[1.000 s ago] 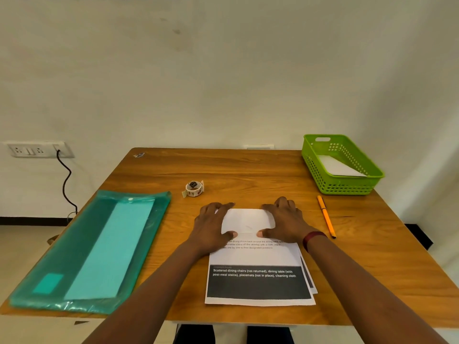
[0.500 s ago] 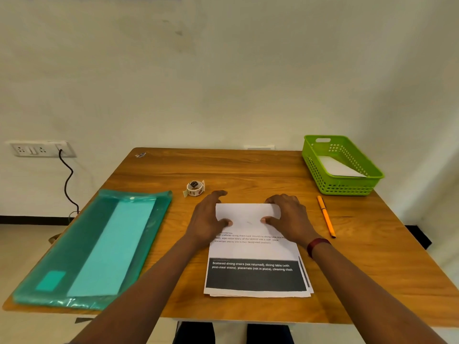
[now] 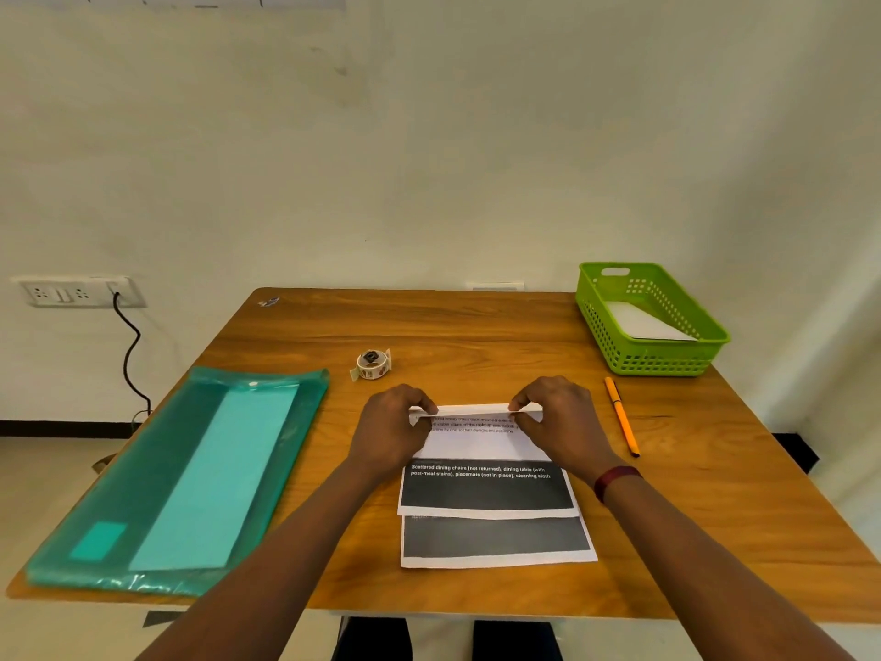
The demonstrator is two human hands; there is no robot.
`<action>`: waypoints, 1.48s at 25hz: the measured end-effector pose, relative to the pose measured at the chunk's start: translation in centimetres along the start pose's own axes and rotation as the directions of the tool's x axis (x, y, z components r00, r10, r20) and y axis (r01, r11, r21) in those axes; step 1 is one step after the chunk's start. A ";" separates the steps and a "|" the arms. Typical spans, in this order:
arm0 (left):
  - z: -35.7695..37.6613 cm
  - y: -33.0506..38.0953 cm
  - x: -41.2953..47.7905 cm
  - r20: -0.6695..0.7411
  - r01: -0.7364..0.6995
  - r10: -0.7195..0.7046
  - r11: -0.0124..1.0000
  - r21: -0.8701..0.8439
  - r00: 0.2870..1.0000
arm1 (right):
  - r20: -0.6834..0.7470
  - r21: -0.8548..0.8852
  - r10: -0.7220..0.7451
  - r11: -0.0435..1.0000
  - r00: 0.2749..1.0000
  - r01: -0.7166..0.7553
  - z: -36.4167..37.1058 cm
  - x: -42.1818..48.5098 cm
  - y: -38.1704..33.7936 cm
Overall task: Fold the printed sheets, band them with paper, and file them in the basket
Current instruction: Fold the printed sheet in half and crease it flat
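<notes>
A printed sheet [image 3: 481, 446] with a dark band and white text lies at the table's middle front, on top of another printed sheet [image 3: 496, 541] that shows below it. My left hand [image 3: 393, 429] pinches the top sheet's far edge at its left corner. My right hand [image 3: 558, 422] pinches the same edge at the right corner. That far edge is lifted a little and curls toward me. The green basket [image 3: 667, 360] stands at the back right with a folded white paper [image 3: 639, 322] inside.
A teal plastic sleeve with teal paper [image 3: 190, 474] lies along the table's left side. A small roll of stickers [image 3: 373, 364] sits behind my left hand. An orange pen [image 3: 621, 415] lies right of my right hand. The wooden table [image 3: 476, 326] meets the wall behind.
My hands went from pressing flat on the folded flap to pinching its far edge. The top sheet has slid away from me, baring the sheet beneath.
</notes>
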State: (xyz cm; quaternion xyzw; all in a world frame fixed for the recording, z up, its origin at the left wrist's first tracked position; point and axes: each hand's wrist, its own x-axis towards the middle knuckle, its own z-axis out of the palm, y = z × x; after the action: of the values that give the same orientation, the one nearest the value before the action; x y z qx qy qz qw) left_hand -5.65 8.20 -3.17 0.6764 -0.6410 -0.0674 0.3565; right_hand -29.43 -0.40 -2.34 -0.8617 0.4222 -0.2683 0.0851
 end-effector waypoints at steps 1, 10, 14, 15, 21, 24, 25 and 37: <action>0.2 0.0 -0.4 0.034 0.006 -0.007 0.999 0.033 0.999 | 0.005 -0.002 -0.013 1.000 1.000 0.013 0.1 -0.3 0.0; 1.9 -0.4 -2.9 0.349 -0.077 -0.002 0.974 0.212 0.937 | 0.275 -0.180 0.039 0.984 0.961 0.012 2.5 -3.1 -0.6; 2.8 -1.0 -3.2 0.442 -0.181 -0.003 0.910 0.373 0.897 | 0.409 -0.276 0.083 0.960 0.909 0.037 3.6 -3.9 -0.4; 3.1 -1.1 -3.2 0.457 -0.200 -0.009 0.892 0.406 0.889 | 0.424 -0.297 0.084 0.954 0.902 0.051 3.8 -4.0 -0.3; 3.6 -1.1 -3.2 0.464 -0.210 -0.036 0.859 0.467 0.885 | 0.414 -0.348 0.085 0.935 0.906 0.071 4.0 -4.1 -0.4; 3.7 -1.2 -3.2 0.445 -0.197 -0.028 0.870 0.452 0.895 | 0.408 -0.344 0.084 0.937 0.909 0.068 4.0 -4.2 -0.5; 3.8 -1.3 -3.2 0.436 -0.193 -0.021 0.876 0.441 0.900 | 0.400 -0.329 0.085 0.943 0.913 0.057 4.0 -4.2 -0.5; 3.2 -1.7 -3.1 0.368 -0.130 -0.021 0.916 0.379 0.930 | 0.383 -0.233 0.080 0.972 0.920 0.013 3.5 -3.3 0.6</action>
State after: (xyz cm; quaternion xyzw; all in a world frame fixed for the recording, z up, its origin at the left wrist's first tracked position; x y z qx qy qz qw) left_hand -6.54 9.65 -7.69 0.6917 -0.7150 -0.0499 0.0886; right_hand -29.63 1.49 -6.84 -0.8944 0.4399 -0.0393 0.0713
